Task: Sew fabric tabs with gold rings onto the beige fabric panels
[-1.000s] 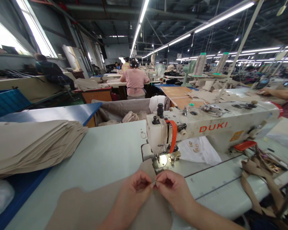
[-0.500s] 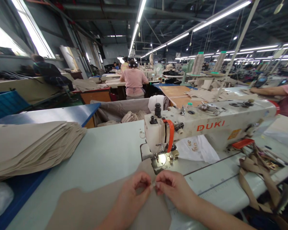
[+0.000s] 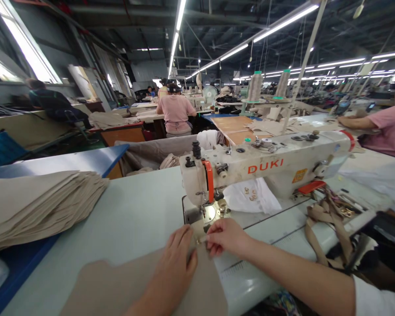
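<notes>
A tan fabric piece (image 3: 125, 285) lies on the pale table in front of a white DUKI sewing machine (image 3: 266, 169). My left hand (image 3: 176, 263) rests flat on the fabric just before the presser foot (image 3: 206, 215), fingers stretched out. My right hand (image 3: 225, 237) pinches a small bit at the fabric's far edge, close to the needle plate. What the pinch holds is too small to name.
A tall stack of tan cut pieces (image 3: 36, 206) sits at the left on a blue board. Tan straps (image 3: 329, 219) and metal rings lie at the right under the machine arm. A white cloth (image 3: 253, 199) with rings lies behind the needle. Other people work beyond.
My left hand has gone from a pinch to lying flat on the fabric. Both hands moved forward toward the presser foot. The view swung to the right.
</notes>
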`<state>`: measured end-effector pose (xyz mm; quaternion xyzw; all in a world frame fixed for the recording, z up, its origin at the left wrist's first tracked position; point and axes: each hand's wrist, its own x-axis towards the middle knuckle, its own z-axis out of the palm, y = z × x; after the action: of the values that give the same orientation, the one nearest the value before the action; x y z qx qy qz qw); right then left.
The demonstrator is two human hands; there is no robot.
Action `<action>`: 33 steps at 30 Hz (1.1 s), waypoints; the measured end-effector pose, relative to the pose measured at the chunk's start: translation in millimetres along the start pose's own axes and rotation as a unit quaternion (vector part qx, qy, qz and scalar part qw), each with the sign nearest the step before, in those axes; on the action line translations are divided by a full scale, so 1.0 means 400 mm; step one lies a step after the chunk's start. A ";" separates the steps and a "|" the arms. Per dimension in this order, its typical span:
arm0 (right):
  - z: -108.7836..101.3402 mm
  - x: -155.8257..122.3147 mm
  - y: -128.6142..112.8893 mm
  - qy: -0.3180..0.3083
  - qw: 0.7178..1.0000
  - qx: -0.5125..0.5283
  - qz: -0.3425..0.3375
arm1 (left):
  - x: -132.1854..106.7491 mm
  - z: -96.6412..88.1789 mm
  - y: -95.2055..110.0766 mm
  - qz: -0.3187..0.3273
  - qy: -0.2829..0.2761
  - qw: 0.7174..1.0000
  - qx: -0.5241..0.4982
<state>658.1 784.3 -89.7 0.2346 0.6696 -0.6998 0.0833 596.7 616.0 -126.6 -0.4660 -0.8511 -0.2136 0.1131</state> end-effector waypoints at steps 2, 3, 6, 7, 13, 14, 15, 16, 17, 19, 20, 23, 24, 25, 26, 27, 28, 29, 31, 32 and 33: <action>0.014 0.018 -0.013 -0.006 1.000 -0.011 0.005 | 0.002 -0.006 0.001 0.003 -0.003 1.000 -0.004; 0.019 0.027 -0.019 -0.009 1.000 -0.017 0.007 | 0.005 -0.010 0.001 0.004 -0.007 1.000 -0.008; 0.023 0.046 -0.034 -0.019 0.999 -0.042 0.015 | 0.019 -0.030 0.002 0.000 -0.030 0.999 -0.014; 0.022 0.049 -0.038 -0.024 0.998 -0.051 0.019 | 0.025 -0.039 0.003 0.000 -0.043 0.999 -0.016; 0.013 0.049 -0.052 -0.032 0.996 -0.078 0.028 | 0.065 -0.068 0.013 0.037 -0.052 0.998 0.005; 0.012 0.049 -0.054 -0.032 0.996 -0.081 0.030 | 0.069 -0.065 0.015 0.051 -0.040 0.998 0.005; 0.011 0.048 -0.056 -0.032 0.995 -0.083 0.033 | 0.072 -0.059 0.018 0.067 -0.028 0.997 0.003; 0.011 0.047 -0.058 -0.031 0.995 -0.087 0.037 | 0.074 -0.052 0.019 0.083 -0.018 0.996 0.003; 0.011 0.047 -0.060 -0.031 0.995 -0.091 0.040 | 0.075 -0.044 0.021 0.098 -0.009 0.995 0.005; 0.011 0.046 -0.065 -0.030 0.993 -0.102 0.045 | 0.076 -0.030 0.024 0.115 0.001 0.993 0.017; 0.011 0.045 -0.068 -0.029 0.993 -0.109 0.045 | 0.076 -0.025 0.025 0.116 0.004 0.993 0.021; 0.011 0.048 -0.070 -0.029 0.989 -0.136 0.041 | 0.080 -0.019 0.032 0.103 0.015 0.994 0.017; 0.011 0.050 -0.069 -0.030 0.988 -0.148 0.037 | 0.083 -0.019 0.035 0.101 0.017 0.995 0.013; 0.011 0.053 -0.067 -0.030 0.986 -0.160 0.031 | 0.085 -0.019 0.037 0.099 0.018 0.995 0.011; 0.011 0.056 -0.065 -0.030 0.984 -0.174 0.022 | 0.087 -0.020 0.039 0.097 0.015 0.995 0.011; 0.010 0.058 -0.062 -0.029 0.981 -0.190 0.010 | 0.089 -0.021 0.041 0.094 0.011 0.995 0.013; 0.008 0.058 -0.058 -0.026 0.978 -0.207 -0.007 | 0.091 -0.021 0.041 0.092 0.005 0.996 0.016; 0.003 0.056 -0.053 -0.018 0.974 -0.226 -0.029 | 0.092 -0.022 0.041 0.090 0.000 0.996 0.018; -0.013 0.041 -0.040 0.009 0.960 -0.267 -0.087 | 0.093 -0.022 0.039 0.088 -0.006 0.996 0.019; -0.026 0.028 -0.030 0.025 0.952 -0.282 -0.116 | 0.092 -0.022 0.037 0.087 -0.007 0.996 0.016; -0.040 0.012 -0.018 0.032 0.939 -0.307 -0.154 | 0.091 -0.021 0.036 0.085 -0.006 0.996 0.011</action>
<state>654.3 801.4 -85.1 0.1139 0.8820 -0.4568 0.0206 589.0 645.9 -101.3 -0.5368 -0.8114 -0.1907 0.1311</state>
